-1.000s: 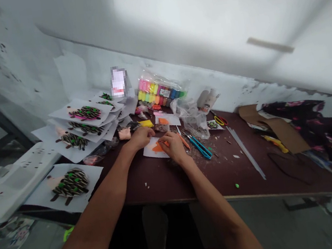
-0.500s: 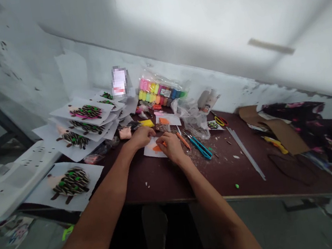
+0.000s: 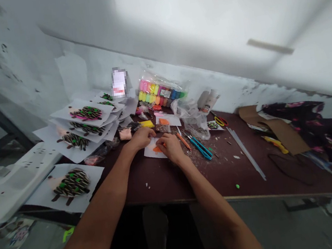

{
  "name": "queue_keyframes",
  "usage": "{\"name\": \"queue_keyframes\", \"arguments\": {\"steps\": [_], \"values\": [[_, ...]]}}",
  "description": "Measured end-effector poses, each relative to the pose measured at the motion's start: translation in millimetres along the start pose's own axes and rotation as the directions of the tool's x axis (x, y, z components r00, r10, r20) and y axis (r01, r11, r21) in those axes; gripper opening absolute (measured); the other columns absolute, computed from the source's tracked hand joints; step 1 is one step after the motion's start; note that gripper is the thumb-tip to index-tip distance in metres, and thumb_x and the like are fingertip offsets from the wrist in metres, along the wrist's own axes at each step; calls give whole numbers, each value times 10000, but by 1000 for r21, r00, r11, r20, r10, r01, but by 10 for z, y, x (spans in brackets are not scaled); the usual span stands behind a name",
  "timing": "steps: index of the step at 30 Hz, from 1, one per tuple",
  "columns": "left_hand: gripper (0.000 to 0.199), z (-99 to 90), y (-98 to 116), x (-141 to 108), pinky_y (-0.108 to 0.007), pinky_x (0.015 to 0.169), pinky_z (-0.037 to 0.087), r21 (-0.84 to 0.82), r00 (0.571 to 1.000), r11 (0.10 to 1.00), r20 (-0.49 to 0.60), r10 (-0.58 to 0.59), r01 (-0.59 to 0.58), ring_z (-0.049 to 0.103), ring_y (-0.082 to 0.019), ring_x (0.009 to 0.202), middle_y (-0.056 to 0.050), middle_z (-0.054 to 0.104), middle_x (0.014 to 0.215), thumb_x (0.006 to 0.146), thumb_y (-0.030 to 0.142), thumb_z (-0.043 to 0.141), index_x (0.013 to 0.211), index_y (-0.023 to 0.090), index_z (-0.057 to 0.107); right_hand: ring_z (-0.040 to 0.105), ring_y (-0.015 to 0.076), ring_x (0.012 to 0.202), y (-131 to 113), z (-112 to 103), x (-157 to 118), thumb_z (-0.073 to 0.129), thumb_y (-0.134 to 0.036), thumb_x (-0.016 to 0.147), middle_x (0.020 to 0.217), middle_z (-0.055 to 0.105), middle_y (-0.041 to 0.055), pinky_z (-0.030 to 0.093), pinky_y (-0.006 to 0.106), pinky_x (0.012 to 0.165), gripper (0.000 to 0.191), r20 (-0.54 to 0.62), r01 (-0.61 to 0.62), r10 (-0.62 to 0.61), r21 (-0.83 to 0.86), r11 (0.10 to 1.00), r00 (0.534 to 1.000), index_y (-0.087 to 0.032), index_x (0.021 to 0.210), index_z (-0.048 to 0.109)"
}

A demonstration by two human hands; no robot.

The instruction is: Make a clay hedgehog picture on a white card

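A small white sheet [image 3: 150, 153] with an orange clay shape [image 3: 156, 149] on it lies on the dark table between my hands. My left hand [image 3: 144, 137] rests at the sheet's upper left edge, its fingers bent together; what they hold, if anything, is too small to name. Over the sheet's right side, my right hand [image 3: 169, 144] has its thumb and fingers pinched at the orange clay. Just behind the hands sit a pink clay block [image 3: 125, 134], a yellow packet [image 3: 146, 124] and an orange clay piece [image 3: 163, 121] on another paper.
Hedgehog pictures [image 3: 85, 113] are stacked at the left, beside a white power strip [image 3: 16, 182]. Right of my hands lie blue-handled pliers [image 3: 200, 147] and an orange pen [image 3: 183, 141]. Clay packs [image 3: 161, 92] and a phone [image 3: 119, 82] stand behind. Scissors [image 3: 221, 121] lie further right.
My right hand's fingers have shifted very slightly over the orange clay. My left hand stays in nearly the same place.
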State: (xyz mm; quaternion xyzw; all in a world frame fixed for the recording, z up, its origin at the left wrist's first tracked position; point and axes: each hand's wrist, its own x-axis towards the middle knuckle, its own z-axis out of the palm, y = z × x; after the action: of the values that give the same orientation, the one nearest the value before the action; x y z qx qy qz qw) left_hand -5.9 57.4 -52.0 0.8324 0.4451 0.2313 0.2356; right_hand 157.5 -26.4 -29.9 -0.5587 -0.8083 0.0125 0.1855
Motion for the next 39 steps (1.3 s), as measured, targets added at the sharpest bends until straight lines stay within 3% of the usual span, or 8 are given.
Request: {"name": "queue_keyframes", "arguments": {"steps": [39], "values": [[443, -33, 20, -4, -255, 889, 531, 21, 1000, 1000, 9, -6, 6, 694, -192, 951, -66, 777, 993, 672, 6, 501, 988, 145, 778, 559, 203, 925, -58, -103, -108, 568, -116, 884, 999, 655, 75, 383, 324, 826, 295, 74, 7, -6, -18, 1000, 997, -234, 1037, 790]]}}
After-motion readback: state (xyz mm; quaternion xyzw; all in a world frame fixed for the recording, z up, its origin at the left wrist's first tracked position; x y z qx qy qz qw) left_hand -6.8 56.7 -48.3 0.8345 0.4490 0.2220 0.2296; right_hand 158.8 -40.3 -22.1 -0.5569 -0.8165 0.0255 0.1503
